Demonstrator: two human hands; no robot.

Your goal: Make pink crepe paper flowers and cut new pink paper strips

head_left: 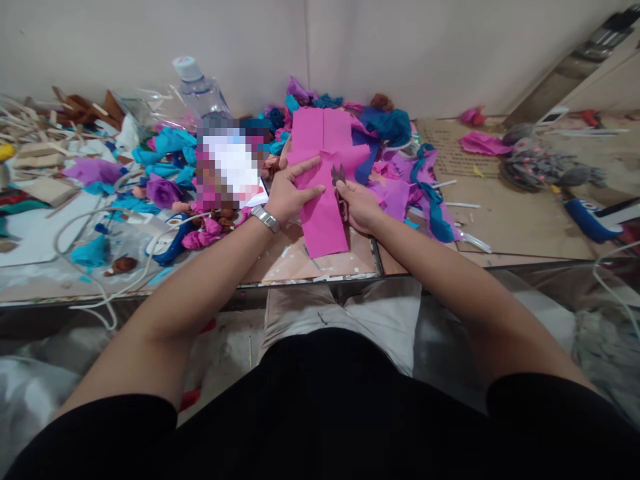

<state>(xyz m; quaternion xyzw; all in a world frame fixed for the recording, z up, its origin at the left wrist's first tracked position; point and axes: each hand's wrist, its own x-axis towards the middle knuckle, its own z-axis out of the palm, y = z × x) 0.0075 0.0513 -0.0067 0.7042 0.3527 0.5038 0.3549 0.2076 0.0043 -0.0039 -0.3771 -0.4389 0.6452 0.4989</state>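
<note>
Pink paper (325, 215) under spread left fingers (304, 167)

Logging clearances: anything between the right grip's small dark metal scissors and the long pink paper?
Nothing visible. The small dark metal scissors in the right grip overlap the long pink paper in this view; the left grip rests on it, left of the blades, not between.

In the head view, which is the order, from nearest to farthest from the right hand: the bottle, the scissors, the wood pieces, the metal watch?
1. Scissors, in the right hand.
2. Metal watch, on the left wrist.
3. Bottle, farther left, toward the wall.
4. Wood pieces, far left.
</note>
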